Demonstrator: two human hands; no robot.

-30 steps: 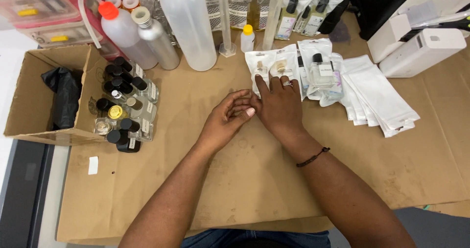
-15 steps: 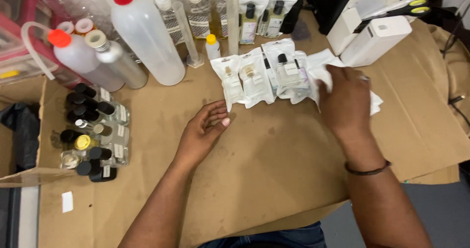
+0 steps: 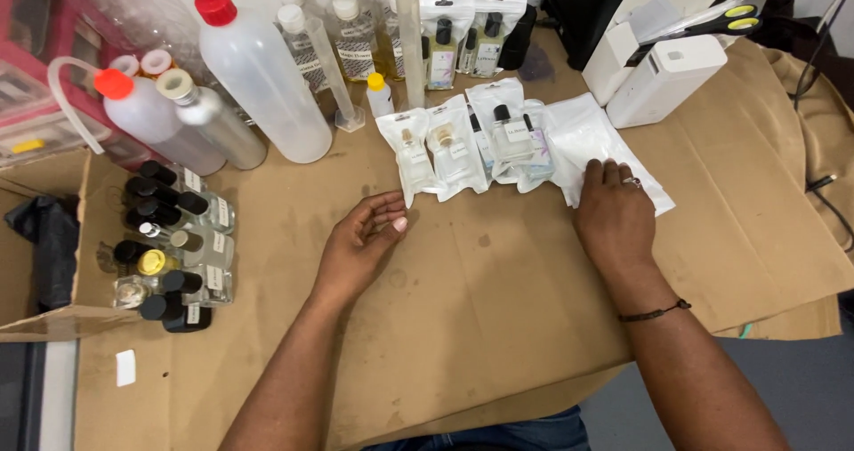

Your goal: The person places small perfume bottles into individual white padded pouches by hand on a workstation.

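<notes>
— While the left hand (image 3: pixel 360 242) lies loosely curled and empty on the desk (image 3: pixel 498 300), what's the right hand (image 3: pixel 614 215) doing?
— Fingers spread flat, pressing the white pouches (image 3: pixel 592 144), just right of the bagged bottles (image 3: pixel 463 144).

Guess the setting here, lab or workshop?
Likely a small perfume filling and packing bench: squeeze bottles and a measuring cylinder at the back, small capped vials at left, bagged bottles in a row. The right hand rests on empty white pouches.
</notes>
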